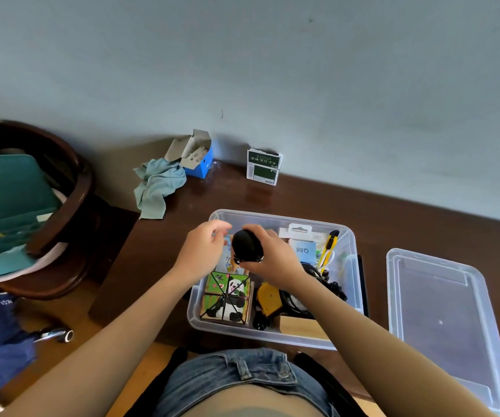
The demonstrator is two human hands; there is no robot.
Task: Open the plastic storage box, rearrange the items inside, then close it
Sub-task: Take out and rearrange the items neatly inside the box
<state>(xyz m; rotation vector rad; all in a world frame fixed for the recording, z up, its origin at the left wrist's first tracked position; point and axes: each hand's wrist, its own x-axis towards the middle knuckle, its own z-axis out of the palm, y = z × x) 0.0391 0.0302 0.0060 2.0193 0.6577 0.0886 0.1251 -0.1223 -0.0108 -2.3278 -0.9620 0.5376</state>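
Clear plastic storage box (351, 284) sitting open at centre of frame on dark wooden table (303, 194); lid (441, 320) lying just beside, right of frame. Right hand (275, 257) gripping black oval case (247, 246) above box, fingers curling round it. Left hand (202, 249) hovering beside case, fingers loosely curled, holding nothing. Panda block puzzle (227, 299), yellow utility knife (330, 248), black cable (324, 284) lying inside. Advising: lower case into free gap, keeping it below rim so lid seats.

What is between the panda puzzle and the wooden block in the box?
In the head view, a yellow tape measure sits between the panda puzzle and the wooden block, with a small black thing just below it.
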